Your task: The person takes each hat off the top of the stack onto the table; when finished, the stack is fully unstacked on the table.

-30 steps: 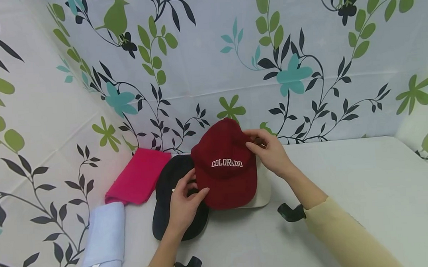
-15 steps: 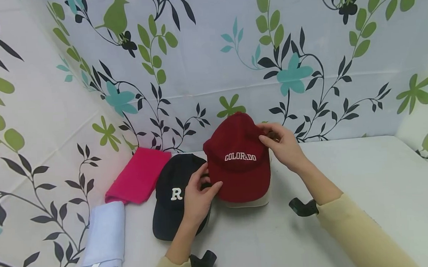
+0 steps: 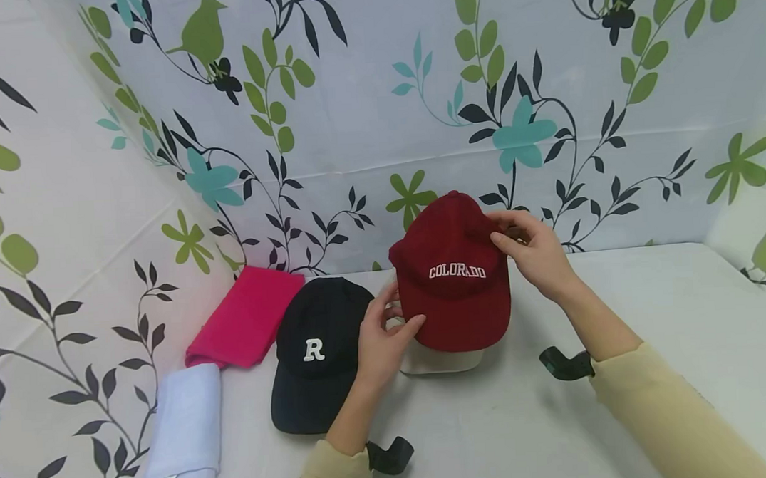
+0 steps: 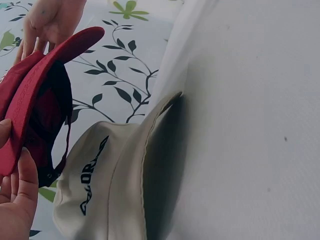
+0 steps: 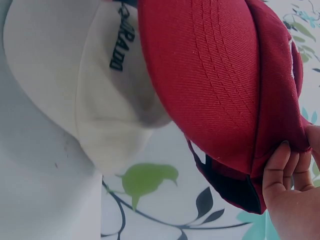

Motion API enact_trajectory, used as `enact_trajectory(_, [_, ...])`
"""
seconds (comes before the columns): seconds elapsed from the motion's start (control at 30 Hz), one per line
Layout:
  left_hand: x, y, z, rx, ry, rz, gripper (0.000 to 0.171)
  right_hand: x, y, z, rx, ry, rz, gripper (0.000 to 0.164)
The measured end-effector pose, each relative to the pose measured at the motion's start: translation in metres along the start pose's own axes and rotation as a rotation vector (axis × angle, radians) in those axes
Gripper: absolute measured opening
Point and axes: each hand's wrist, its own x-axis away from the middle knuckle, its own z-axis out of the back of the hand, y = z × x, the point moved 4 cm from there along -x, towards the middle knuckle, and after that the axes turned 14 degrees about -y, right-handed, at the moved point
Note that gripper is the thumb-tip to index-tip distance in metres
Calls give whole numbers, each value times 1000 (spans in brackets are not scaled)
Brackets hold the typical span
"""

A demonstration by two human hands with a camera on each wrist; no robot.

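Note:
A dark red baseball cap [image 3: 456, 293] with white COLORADO lettering is held up off the table between both hands. My left hand [image 3: 382, 342] pinches the left edge of its brim. The right hand [image 3: 543, 257] grips the right side of the crown; in the right wrist view, thumb and fingers [image 5: 280, 170] hold the fabric there. Behind and below the red cap is a cream cap [image 4: 90, 190] with dark lettering, mostly hidden in the head view and apart from the red one in the left wrist view. A black cap [image 3: 316, 395] with a white R lies just left of my left hand.
A folded pink cloth [image 3: 248, 316] lies at the back left of the white table [image 3: 650, 327]. A folded light blue towel [image 3: 182, 429] is in front of it. Behind the table hangs a patterned curtain [image 3: 352, 112] with leaves and birds.
Both hands have carried the red cap to the right and slightly up. The black cap's R has come into view, and more of the cream cap shows below the red brim at left.

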Motion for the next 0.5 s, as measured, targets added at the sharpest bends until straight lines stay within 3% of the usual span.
enact_trajectory(0.5, [-20, -5, -34, 50, -35, -54, 65, 12, 11, 29, 43, 40, -36, 35])
